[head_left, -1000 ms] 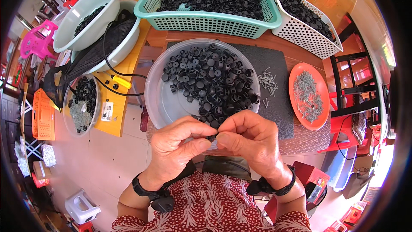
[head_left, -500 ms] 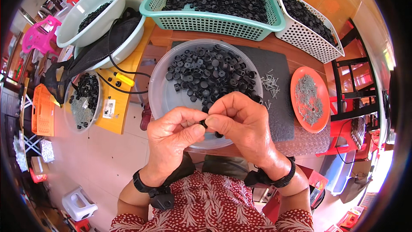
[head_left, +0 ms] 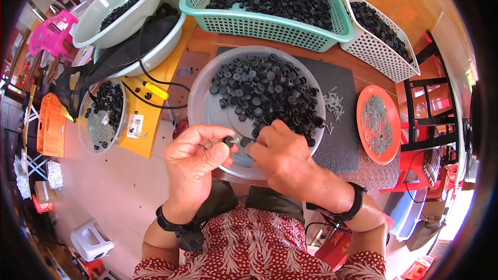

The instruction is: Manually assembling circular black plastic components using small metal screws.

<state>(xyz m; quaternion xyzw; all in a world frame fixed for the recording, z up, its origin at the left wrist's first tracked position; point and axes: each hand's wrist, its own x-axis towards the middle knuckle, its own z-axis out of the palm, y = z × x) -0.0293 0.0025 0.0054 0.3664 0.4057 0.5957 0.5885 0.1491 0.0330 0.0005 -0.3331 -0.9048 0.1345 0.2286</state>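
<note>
We see a brown wooden table [head_left: 363, 75] carrying a dark grey rectangular mat [head_left: 340, 140] and a teal plastic lattice basket [head_left: 270, 18]. A white plastic lattice basket [head_left: 381, 54] stands beside it, and a round orange plastic plate [head_left: 363, 124] seems to lie at the mat's edge.

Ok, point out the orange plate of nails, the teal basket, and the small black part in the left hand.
orange plate [head_left: 390, 151]: head view, bare lower right rim.
teal basket [head_left: 270, 28]: head view, front lattice wall.
small black part [head_left: 227, 140]: head view, its top, at the left hand [head_left: 193, 158] fingertips.
</note>
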